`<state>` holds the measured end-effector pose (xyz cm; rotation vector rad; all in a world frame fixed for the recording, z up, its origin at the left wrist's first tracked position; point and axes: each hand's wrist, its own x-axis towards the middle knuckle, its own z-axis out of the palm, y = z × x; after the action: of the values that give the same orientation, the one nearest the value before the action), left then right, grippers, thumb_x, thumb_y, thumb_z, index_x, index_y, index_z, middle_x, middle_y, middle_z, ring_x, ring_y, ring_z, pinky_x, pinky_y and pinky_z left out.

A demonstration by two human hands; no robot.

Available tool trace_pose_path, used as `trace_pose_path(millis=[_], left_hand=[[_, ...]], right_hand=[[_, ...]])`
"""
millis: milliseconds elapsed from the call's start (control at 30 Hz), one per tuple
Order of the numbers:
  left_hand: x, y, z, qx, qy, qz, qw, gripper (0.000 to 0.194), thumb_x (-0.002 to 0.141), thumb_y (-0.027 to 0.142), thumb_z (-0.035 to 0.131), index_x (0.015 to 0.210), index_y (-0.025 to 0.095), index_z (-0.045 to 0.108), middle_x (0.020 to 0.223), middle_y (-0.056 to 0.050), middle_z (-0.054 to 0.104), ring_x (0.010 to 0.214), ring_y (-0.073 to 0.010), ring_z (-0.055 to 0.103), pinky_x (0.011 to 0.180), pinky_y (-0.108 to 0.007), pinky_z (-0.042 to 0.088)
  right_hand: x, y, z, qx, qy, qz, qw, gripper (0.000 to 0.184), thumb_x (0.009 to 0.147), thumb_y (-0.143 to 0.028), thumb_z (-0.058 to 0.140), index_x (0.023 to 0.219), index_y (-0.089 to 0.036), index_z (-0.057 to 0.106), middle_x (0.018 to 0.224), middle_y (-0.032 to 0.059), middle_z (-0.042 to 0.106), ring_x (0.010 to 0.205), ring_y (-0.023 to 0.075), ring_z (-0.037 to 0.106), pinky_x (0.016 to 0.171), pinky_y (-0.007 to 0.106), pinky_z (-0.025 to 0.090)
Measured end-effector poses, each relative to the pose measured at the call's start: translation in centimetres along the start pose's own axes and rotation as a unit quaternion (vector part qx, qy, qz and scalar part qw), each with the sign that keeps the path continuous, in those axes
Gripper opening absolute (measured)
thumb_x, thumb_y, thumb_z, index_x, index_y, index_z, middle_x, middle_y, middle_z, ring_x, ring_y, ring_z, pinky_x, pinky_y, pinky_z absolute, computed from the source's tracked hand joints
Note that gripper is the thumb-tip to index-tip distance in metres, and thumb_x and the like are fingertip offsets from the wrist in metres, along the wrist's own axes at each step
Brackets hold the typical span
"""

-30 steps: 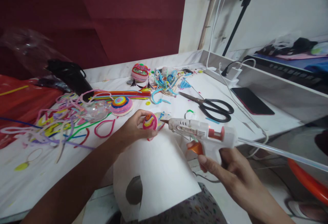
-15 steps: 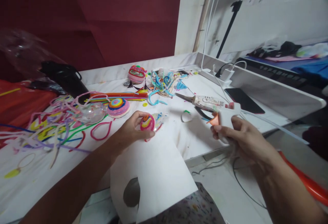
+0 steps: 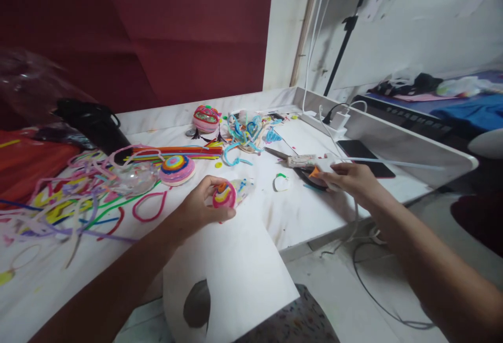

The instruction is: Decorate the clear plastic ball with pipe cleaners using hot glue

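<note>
My left hand (image 3: 202, 201) pinches a small round coil of fuzzy pipe cleaner (image 3: 223, 195) in pink, yellow and orange. Behind the coil, a clear plastic piece with coloured spots (image 3: 242, 188) juts out to the right. My right hand (image 3: 349, 179) grips a white hot glue gun (image 3: 302, 161) with an orange trigger, held low at the tabletop and pointing left. Dark-handled scissors (image 3: 310, 178) lie partly hidden under the gun. Between my hands is a small white ring with a green part (image 3: 281, 182). A white sheet with a hole (image 3: 239, 275) spreads over my lap.
Loose pipe cleaners (image 3: 78, 201) and a striped dome (image 3: 176, 170) cover the left side. A decorated pink ball (image 3: 206, 119) and blue scraps (image 3: 247, 131) stand at the back. A dark phone-like slab (image 3: 365, 157) and a power strip (image 3: 336, 125) are on the right.
My right hand has moved left and down with the glue gun, bringing it to the tabletop over the scissors. The left hand keeps the coil in nearly the same place.
</note>
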<state>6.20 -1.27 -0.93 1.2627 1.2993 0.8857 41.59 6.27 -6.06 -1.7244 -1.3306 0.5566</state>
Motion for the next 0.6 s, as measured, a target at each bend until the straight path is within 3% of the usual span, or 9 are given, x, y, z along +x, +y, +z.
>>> trace_pose_path(millis=[133,233,267,333,367,433,500,600], left_hand=[[0.0,-0.2,0.1,-0.007,0.002,0.015,1.0,0.057,0.053,0.03,0.083,0.101,0.021,0.054,0.095,-0.003,0.062,0.083,-0.0195,0.062,0.064,-0.029,0.051],[-0.1,-0.4,0.2,-0.011,0.003,0.029,1.0,0.054,0.054,0.028,0.083,0.1,0.021,0.055,0.095,-0.003,0.063,0.084,-0.0196,0.062,0.063,-0.029,0.052],[-0.1,-0.5,0.2,-0.01,0.008,0.036,0.999,0.054,0.054,0.028,0.083,0.099,0.021,0.056,0.096,-0.003,0.063,0.087,-0.0205,0.062,0.064,-0.029,0.052],[0.0,-0.7,0.2,-0.01,0.018,0.051,0.998,0.054,0.052,0.028,0.084,0.099,0.022,0.057,0.099,-0.004,0.063,0.094,-0.0231,0.061,0.066,-0.03,0.053],[0.1,-0.8,0.2,-0.01,0.021,0.057,0.998,0.053,0.052,0.029,0.084,0.098,0.022,0.057,0.1,-0.004,0.063,0.098,-0.0243,0.061,0.068,-0.031,0.053],[0.2,-1.1,0.2,-0.007,0.021,0.071,0.997,0.053,0.053,0.03,0.083,0.098,0.022,0.057,0.103,-0.006,0.064,0.104,-0.0261,0.06,0.073,-0.033,0.053],[0.4,-1.5,0.2,0.001,0.017,0.086,0.996,0.054,0.053,0.03,0.084,0.099,0.022,0.056,0.106,-0.006,0.065,0.108,-0.027,0.059,0.08,-0.036,0.052],[0.6,-2.0,0.2,0.005,0.003,0.102,0.995,0.057,0.054,0.032,0.086,0.1,0.022,0.054,0.109,-0.007,0.065,0.11,-0.0275,0.059,0.085,-0.038,0.051]], right_hand=[[-1.2,-0.8,-0.6,-0.19,0.026,-0.086,0.978,0.032,0.068,-0.049,0.072,0.076,-0.018,0.07,0.075,0.0121,0.07,0.073,0.0306,0.064,0.064,0.04,0.045],[-4.4,-3.2,-0.1,-0.16,0.089,-0.181,0.966,0.03,0.074,-0.045,0.065,0.083,-0.017,0.072,0.087,0.0147,0.07,0.079,0.0282,0.062,0.069,0.04,0.044],[-5.8,-4.2,0.4,-0.093,0.067,-0.183,0.976,0.029,0.075,-0.044,0.066,0.083,-0.018,0.072,0.088,0.0128,0.07,0.076,0.025,0.062,0.068,0.038,0.045],[-8.7,-6.3,2.0,0.077,-0.058,-0.139,0.986,0.028,0.074,-0.046,0.068,0.083,-0.019,0.072,0.083,0.0087,0.071,0.069,0.0198,0.061,0.063,0.033,0.045],[-10.2,-7.3,2.9,0.146,-0.141,-0.106,0.973,0.03,0.073,-0.046,0.069,0.084,-0.019,0.072,0.082,0.0076,0.071,0.069,0.0186,0.06,0.062,0.031,0.046],[-12.6,-9.2,4.9,0.234,-0.246,-0.033,0.94,0.034,0.072,-0.049,0.07,0.088,-0.018,0.072,0.075,0.0046,0.068,0.062,0.0153,0.056,0.056,0.028,0.042],[-14.2,-10.7,6.7,0.306,-0.297,0.024,0.904,0.039,0.07,-0.049,0.073,0.093,-0.018,0.071,0.076,0.0031,0.066,0.064,0.0141,0.054,0.056,0.026,0.042],[-15.2,-12.1,8.6,0.378,-0.313,0.063,0.869,0.037,0.066,-0.05,0.076,0.08,-0.016,0.07,0.071,0.0013,0.063,0.064,0.0121,0.052,0.057,0.024,0.041]])
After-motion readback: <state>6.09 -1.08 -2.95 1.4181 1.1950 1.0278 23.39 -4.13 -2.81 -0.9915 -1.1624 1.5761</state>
